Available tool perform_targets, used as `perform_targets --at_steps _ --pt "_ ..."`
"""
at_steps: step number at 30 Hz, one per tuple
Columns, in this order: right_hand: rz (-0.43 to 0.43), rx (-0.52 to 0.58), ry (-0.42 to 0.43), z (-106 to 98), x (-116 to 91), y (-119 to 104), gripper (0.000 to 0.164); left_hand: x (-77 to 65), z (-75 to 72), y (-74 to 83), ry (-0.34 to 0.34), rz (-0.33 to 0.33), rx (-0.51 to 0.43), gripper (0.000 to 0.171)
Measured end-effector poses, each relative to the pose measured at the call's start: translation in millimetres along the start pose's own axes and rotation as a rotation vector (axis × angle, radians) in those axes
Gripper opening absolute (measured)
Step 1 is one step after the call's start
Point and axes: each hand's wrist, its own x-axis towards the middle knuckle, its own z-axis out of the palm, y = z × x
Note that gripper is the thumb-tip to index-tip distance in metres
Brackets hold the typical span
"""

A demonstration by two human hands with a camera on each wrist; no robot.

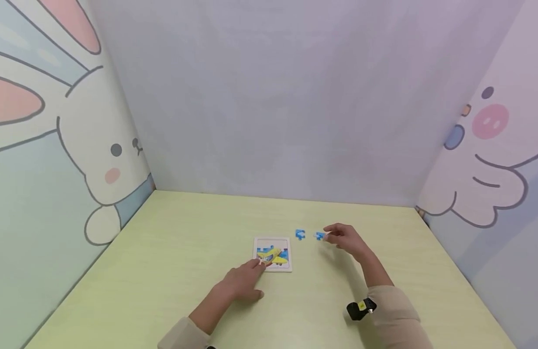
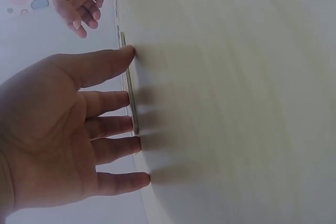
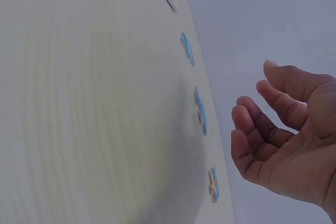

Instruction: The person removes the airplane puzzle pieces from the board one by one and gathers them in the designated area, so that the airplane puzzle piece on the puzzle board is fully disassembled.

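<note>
A square puzzle tray with a white rim lies on the table in the head view, partly filled with pieces forming a yellow airplane on blue. My left hand rests at its lower left corner, fingers nearly straight. In the left wrist view, the fingertips reach the tray's edge. Above the table, my right hand hovers beside a blue puzzle piece, its fingers loosely bent. The right wrist view shows nothing in this hand. Another blue piece lies between that piece and the tray.
A third loose piece, partly pink and blue, shows in the right wrist view; the right hand seems to cover it in the head view. A pale curtain hangs behind the yellowish table. Side panels carry cartoon animals.
</note>
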Motion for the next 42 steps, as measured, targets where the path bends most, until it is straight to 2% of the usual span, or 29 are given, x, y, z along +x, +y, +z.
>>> perform_targets --at_steps 10,23,28,31,42 --pt "-0.024 -0.039 -0.055 35 5 -6 0.034 -0.2 3.2 -5.2 0.017 0.032 0.024 0.066" --pt "-0.108 -0.076 -0.128 78 15 -16 0.027 0.6 -2.6 -3.2 0.019 0.054 0.071 0.068" --pt "-0.139 -0.059 -0.148 91 19 -20 0.024 -1.2 -3.3 -3.8 0.017 0.059 0.033 0.068" --pt "-0.140 -0.045 -0.150 98 22 -24 0.023 -3.3 -2.9 -4.3 0.011 0.056 0.000 0.068" --pt "-0.084 0.009 -0.115 123 29 -34 0.023 -4.0 -2.5 -7.0 -0.017 0.030 -0.014 0.070"
